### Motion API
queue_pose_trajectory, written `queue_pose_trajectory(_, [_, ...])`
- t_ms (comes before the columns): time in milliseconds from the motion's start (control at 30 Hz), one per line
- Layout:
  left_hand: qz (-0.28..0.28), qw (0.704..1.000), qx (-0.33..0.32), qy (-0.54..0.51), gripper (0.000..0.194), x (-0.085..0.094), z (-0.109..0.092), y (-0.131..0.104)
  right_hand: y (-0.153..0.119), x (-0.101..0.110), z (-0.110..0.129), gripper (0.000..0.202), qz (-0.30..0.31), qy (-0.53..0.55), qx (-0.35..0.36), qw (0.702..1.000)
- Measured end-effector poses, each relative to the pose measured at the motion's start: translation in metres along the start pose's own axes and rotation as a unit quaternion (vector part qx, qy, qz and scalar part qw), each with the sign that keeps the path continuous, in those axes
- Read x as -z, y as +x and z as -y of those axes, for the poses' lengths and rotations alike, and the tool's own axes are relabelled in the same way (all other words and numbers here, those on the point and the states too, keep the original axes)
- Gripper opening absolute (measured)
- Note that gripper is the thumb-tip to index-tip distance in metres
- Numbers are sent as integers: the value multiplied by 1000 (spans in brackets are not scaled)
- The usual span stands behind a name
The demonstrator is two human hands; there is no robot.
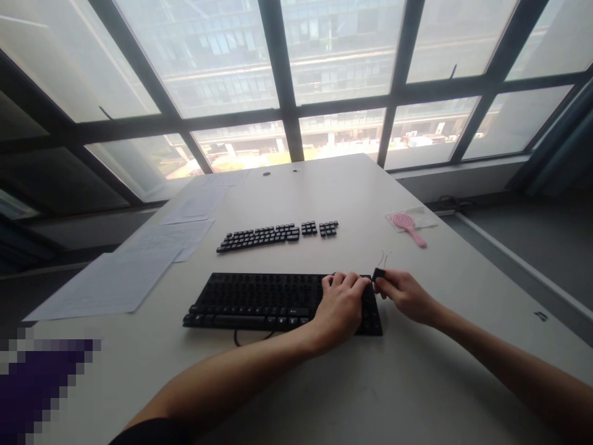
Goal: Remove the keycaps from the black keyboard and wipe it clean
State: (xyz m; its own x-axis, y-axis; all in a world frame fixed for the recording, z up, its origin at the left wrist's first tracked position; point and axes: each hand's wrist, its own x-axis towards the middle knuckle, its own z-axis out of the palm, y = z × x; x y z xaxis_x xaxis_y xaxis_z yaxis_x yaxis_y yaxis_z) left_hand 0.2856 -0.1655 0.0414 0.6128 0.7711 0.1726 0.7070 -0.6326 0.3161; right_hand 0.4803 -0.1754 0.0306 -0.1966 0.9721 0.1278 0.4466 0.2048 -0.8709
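Note:
A black keyboard [259, 296] lies on the white table, most of its upper keycaps off and its lower rows still capped. My left hand [340, 309] rests on the keyboard's right part, fingers bent and slightly apart; the index fingertip reaches to the small black piece in my other hand. My right hand [403, 293] is closed in a pinch at the keyboard's upper right corner. It grips what looks like a wire keycap puller [378, 272], a small black body with two thin wires pointing up. Behind the keyboard, loose keycaps [264, 237] stand in rows, with smaller keycap groups [309, 228] beside them.
A pink hairbrush [407, 228] lies on a clear plastic bag at the right. Printed paper sheets [111, 281] cover the table's left side. The keyboard's cable [237, 339] loops out at its front edge. Large windows rise beyond the table's [333, 185] far end.

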Motion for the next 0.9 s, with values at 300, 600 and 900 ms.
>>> queue_pose_trajectory(300, [-12,1000,1,-10,32,-2,0,0,-9,-1,8,23,61,-42,114,991])
queue_pose_trajectory(600, [-19,997,-37,-72,22,5,1,-2,-21,-15,-10,17,-65,-94,154,981])
queue_pose_trajectory(900, [-15,992,-6,-125,31,3,4,3,-19,-21,0,24,-185,29,32,982])
